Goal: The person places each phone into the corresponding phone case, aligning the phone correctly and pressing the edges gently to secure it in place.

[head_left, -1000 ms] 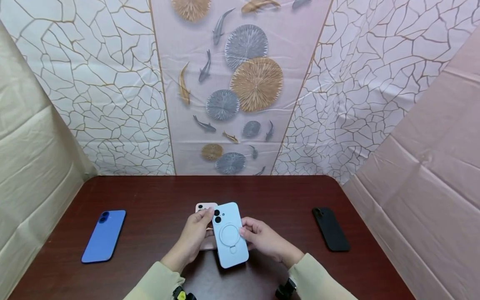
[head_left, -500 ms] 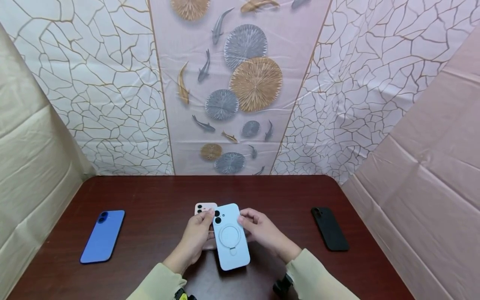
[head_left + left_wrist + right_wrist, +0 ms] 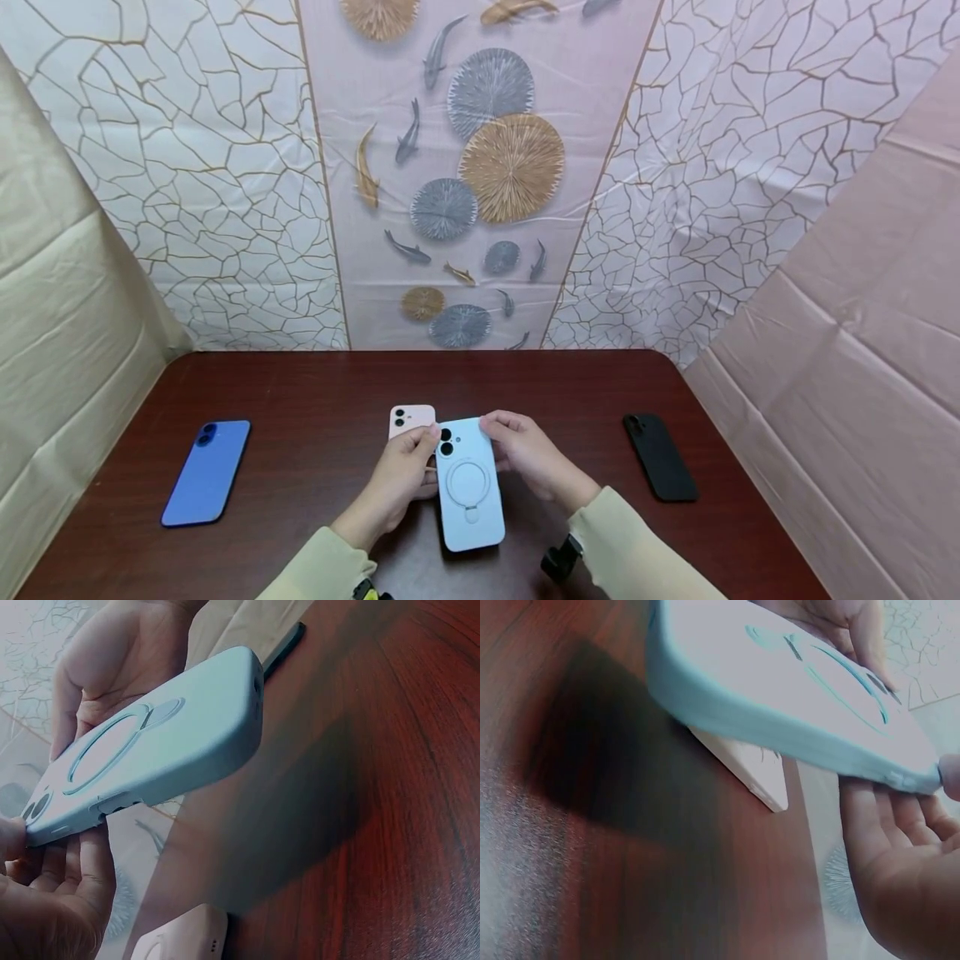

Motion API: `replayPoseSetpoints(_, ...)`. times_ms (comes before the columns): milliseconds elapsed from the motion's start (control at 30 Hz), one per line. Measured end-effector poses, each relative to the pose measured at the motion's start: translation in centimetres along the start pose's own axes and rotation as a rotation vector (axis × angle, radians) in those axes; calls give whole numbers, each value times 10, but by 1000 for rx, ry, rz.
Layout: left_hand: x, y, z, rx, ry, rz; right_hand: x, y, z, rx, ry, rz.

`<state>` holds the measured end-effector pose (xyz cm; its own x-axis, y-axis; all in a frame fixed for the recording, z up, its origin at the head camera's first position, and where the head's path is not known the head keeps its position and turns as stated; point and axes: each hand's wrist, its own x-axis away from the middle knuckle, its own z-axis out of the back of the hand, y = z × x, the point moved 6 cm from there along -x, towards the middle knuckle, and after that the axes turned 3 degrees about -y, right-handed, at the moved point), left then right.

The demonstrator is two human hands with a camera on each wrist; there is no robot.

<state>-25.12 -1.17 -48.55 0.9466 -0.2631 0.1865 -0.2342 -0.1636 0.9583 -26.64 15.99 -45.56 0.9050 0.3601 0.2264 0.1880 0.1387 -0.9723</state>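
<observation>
A phone in a light blue case (image 3: 471, 487) with a ring on its back is held above the table, camera side up. My left hand (image 3: 397, 475) pinches it at the upper left edge, thumb beside the lenses and fingers underneath. At the upper right corner my right hand (image 3: 534, 458) grips it, thumb on top. The left wrist view shows a dark slot along the side of the blue case (image 3: 180, 742). Behind my left hand a pink phone (image 3: 412, 418) lies on the table, partly hidden by the hand and the blue case.
A blue phone (image 3: 206, 472) lies at the left of the dark red wooden table (image 3: 315, 383), and a black phone (image 3: 660, 458) at the right. Patterned cloth (image 3: 450, 167) hangs behind the table, with plain cloth on both sides.
The blue-cased phone has shifted slightly right and toward me, and stands straighter. My right hand has slid from the middle of its right edge up to the top corner; my left hand moved along with it.
</observation>
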Motion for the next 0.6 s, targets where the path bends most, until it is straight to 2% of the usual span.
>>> replayPoseSetpoints(67, 1, -2, 0, -4, 1, 24, 0, 1, 2, 15, 26, 12)
replayPoseSetpoints(233, -1, -5, -2, -18, -3, 37, 0, 4, 6, 23, 78, 2)
replayPoseSetpoints(333, -2, -7, -3, -56, -21, 39, 1, 4, 9, 13, 106, -7)
replayPoseSetpoints(433, 0, -10, -6, -85, -85, 22, 2, 3, 14, -8, 142, -4)
replayPoseSetpoints(600, 9, -17, -16, -63, -259, -14, 2, 3, 22, -45, 214, 6)
